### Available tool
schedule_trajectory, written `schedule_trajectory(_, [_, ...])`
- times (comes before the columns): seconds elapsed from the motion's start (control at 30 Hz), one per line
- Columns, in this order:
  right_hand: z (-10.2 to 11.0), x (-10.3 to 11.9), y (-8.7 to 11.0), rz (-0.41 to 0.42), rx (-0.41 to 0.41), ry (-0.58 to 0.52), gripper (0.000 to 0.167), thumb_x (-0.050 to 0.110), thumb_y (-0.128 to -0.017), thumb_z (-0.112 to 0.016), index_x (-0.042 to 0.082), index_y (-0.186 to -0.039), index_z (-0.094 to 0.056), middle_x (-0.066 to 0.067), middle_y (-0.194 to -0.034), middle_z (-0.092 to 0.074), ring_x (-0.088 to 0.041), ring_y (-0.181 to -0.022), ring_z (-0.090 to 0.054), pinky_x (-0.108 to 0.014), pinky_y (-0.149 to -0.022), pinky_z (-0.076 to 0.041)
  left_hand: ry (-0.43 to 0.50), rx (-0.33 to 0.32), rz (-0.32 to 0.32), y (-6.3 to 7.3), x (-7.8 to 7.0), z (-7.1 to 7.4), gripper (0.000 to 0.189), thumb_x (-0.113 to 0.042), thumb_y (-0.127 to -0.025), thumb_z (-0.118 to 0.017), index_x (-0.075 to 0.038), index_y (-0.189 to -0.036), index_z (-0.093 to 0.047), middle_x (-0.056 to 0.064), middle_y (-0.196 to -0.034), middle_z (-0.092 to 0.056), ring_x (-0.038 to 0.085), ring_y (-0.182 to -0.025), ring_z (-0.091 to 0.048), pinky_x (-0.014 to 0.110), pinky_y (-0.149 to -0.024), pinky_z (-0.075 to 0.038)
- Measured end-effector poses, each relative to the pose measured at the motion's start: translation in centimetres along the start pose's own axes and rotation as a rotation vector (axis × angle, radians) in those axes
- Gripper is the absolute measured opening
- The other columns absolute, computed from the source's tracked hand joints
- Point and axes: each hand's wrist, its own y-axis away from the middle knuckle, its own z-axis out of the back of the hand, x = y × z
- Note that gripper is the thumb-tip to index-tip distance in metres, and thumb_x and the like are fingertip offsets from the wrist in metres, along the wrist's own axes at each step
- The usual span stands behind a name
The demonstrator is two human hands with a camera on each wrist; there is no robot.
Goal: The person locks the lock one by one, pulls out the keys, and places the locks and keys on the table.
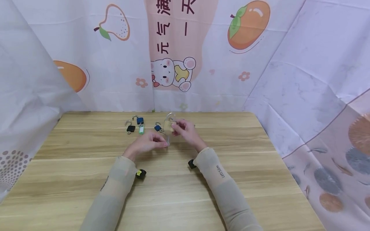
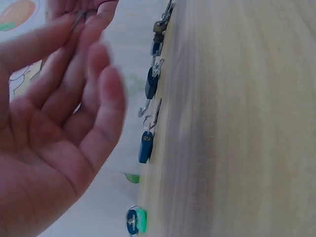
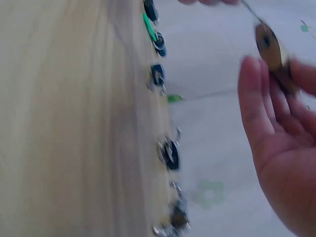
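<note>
My right hand (image 1: 186,130) grips a brass padlock (image 1: 167,125) by its body, raised over the far part of the table. Its silver shackle points up. Just below the padlock, my left hand (image 1: 148,142) pinches a thin silver key (image 1: 168,140) between thumb and fingertips. In the right wrist view the key's shaft runs to the keyhole end of the brass body; I cannot tell whether it is in the keyhole. Left of the hands lie a small blue padlock (image 1: 157,128), a larger blue padlock (image 1: 140,121) with a green key tag (image 1: 141,130), and a black padlock (image 1: 131,129).
More padlocks lie along the far side of the wooden table (image 1: 162,199), among them a dark one (image 3: 171,155) and a brass one (image 3: 178,217), mostly hidden behind my right hand in the head view. A printed curtain (image 1: 115,89) hangs right behind the table's far edge.
</note>
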Motion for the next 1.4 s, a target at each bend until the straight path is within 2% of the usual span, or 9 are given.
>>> schedule_trajectory(0.17, [0.8,-0.1,-0.1,0.007,-0.087,-0.11,0.033,0.019,-0.104,-0.06,-0.012,-0.116,-0.061,-0.036,-0.106,-0.062,-0.055,-0.097,-0.063,-0.048,-0.09,-0.057,0.073,0.04,0.016,0.1,-0.2,-0.1,0.012,-0.013,-0.095,-0.072,-0.003,-0.101,-0.076,0.009,-0.099,-0.073,0.038,-0.097,-0.065,0.049,-0.09,-0.056])
schedule_trajectory(0.37, [0.9,0.0,-0.2,0.018,-0.044,-0.085,0.031,0.016,-0.103,-0.062,-0.01,-0.119,-0.062,-0.02,-0.098,-0.068,-0.053,-0.096,-0.064,-0.045,-0.087,-0.059,0.062,0.076,0.027,0.4,-0.2,0.4,0.021,-0.019,-0.097,-0.071,0.0,-0.104,-0.075,0.011,-0.1,-0.073,0.037,-0.097,-0.065,0.046,-0.091,-0.056])
schedule_trajectory(0.47, [0.8,-0.1,-0.2,0.02,-0.044,-0.078,0.026,0.015,-0.103,-0.062,-0.007,-0.117,-0.064,-0.013,-0.094,-0.068,-0.053,-0.095,-0.064,-0.041,-0.083,-0.061,0.016,0.112,0.071,0.9,-0.1,1.2,0.025,-0.023,-0.097,-0.071,0.0,-0.106,-0.075,0.01,-0.1,-0.074,0.03,-0.095,-0.067,0.038,-0.088,-0.057])
schedule_trajectory(0.67, [0.8,0.0,0.0,0.005,-0.031,-0.064,0.021,0.015,-0.103,-0.063,-0.003,-0.113,-0.066,-0.014,-0.096,-0.067,-0.051,-0.095,-0.064,-0.04,-0.082,-0.061,-0.098,0.144,0.174,2.1,0.4,3.1,0.023,-0.028,-0.097,-0.071,-0.005,-0.099,-0.075,0.005,-0.09,-0.071,0.019,-0.082,-0.063,0.032,-0.078,-0.052])
schedule_trajectory(0.77, [0.8,0.0,0.0,0.007,-0.022,-0.049,0.02,0.016,-0.103,-0.063,-0.002,-0.112,-0.067,-0.015,-0.097,-0.067,-0.048,-0.093,-0.066,-0.04,-0.083,-0.061,-0.12,0.145,0.184,2.6,0.9,3.7,0.021,-0.026,-0.096,-0.071,-0.004,-0.093,-0.073,0.003,-0.078,-0.064,0.017,-0.072,-0.055,0.029,-0.068,-0.047])
schedule_trajectory(0.87, [0.7,-0.1,-0.1,0.002,-0.015,-0.039,0.022,0.016,-0.103,-0.063,-0.003,-0.113,-0.067,-0.015,-0.098,-0.067,-0.047,-0.093,-0.067,-0.04,-0.083,-0.061,-0.123,0.154,0.197,2.9,1.3,4.2,0.021,-0.022,-0.096,-0.072,-0.002,-0.093,-0.072,0.004,-0.076,-0.063,0.017,-0.07,-0.055,0.028,-0.066,-0.049])
schedule_trajectory(1.07, [0.4,-0.3,-0.2,-0.037,0.013,-0.045,0.024,0.016,-0.103,-0.063,-0.005,-0.115,-0.064,-0.013,-0.1,-0.065,-0.049,-0.096,-0.066,-0.039,-0.083,-0.061,-0.147,0.144,0.257,2.9,1.7,4.1,0.019,-0.02,-0.095,-0.073,-0.001,-0.093,-0.074,0.009,-0.083,-0.07,0.019,-0.074,-0.063,0.032,-0.07,-0.058])
schedule_trajectory(1.2, [0.2,-0.2,-0.1,-0.076,0.03,-0.027,0.024,0.017,-0.103,-0.063,-0.004,-0.115,-0.065,-0.014,-0.103,-0.065,-0.044,-0.095,-0.067,-0.038,-0.083,-0.061,-0.158,0.141,0.302,2.9,1.9,3.8,0.018,-0.019,-0.094,-0.073,-0.002,-0.09,-0.075,0.005,-0.073,-0.066,0.014,-0.063,-0.058,0.026,-0.06,-0.053])
schedule_trajectory(1.4, [0.2,0.0,0.1,-0.105,0.032,-0.008,0.029,0.02,-0.102,-0.064,-0.004,-0.12,-0.064,-0.015,-0.11,-0.065,-0.044,-0.097,-0.068,-0.039,-0.084,-0.06,-0.205,0.195,0.331,3.0,1.5,3.7,0.022,-0.02,-0.094,-0.073,-0.003,-0.082,-0.074,0.003,-0.064,-0.062,0.011,-0.053,-0.051,0.022,-0.052,-0.043])
